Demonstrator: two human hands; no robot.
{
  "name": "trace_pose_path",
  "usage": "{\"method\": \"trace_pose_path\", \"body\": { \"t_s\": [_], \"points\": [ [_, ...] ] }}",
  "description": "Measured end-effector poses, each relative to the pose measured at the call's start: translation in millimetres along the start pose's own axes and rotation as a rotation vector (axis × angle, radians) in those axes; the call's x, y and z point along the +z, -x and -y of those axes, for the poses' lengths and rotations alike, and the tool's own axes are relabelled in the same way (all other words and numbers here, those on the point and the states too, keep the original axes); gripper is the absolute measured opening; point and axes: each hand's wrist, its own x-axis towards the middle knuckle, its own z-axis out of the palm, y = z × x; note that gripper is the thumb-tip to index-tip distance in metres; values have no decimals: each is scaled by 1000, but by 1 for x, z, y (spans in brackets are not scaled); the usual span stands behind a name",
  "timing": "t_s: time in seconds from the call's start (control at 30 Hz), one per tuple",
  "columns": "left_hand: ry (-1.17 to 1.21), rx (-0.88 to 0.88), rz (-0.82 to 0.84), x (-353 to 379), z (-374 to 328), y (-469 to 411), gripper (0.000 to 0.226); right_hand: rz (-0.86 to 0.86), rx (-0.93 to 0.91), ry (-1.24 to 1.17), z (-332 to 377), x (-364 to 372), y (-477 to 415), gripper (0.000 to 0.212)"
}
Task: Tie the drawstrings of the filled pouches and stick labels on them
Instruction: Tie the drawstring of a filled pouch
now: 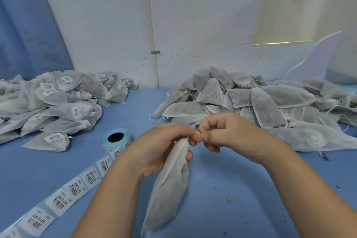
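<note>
1. The pouch (170, 195) being worked on is held above the blue table (222, 208), in the middle and near the person. Its long axis goes from the gathered mouth, up at the hands, down toward the near left, where the filled bottom hangs free.
2. The left hand (160, 149) holds the pouch just under its mouth. The fingers are curled round the gathered neck and squeeze the fabric together.
3. The right hand (228, 133) is just to the right of the mouth, almost touching the left one. Its thumb and forefinger pinch the thin white drawstring (199, 133), which makes a small loop between the two hands.
4. So the string lies at the right of the left-hand grip and is very short, while the pouch body lies below and nearer. I judge the knot is not yet pulled tight, but the loop is too small to be sure. The right hand should draw the string away to the right, against the left hand's hold.
5. The label roll (116, 138) lies just left of the left hand, and its strip runs to the near left.
6. A labelled pile (58, 102) lies far left, and an unlabelled pile (260, 102) far right.
</note>
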Motion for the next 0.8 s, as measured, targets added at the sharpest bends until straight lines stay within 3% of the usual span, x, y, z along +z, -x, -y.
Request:
{"method": "trace_pose_path", "body": {
  "t_s": [0.33, 0.53, 0.67, 0.8],
  "points": [
    [-88, 56, -205, 11, -1, -3, 8, -29, 7, -21, -11, -5, -4, 19],
    [-189, 135, -274, 9, 7, -6, 17, -113, 34, -47, -14, -6, -4, 4],
    [-285, 184, -325, 10, 10, -7, 22, -154, 88, -112, -17, -1, -7, 26],
    [-315, 203, -371, 12, 10, -9, 28, -229, 84, -176, -14, 8, -8, 14]
  ]
}}
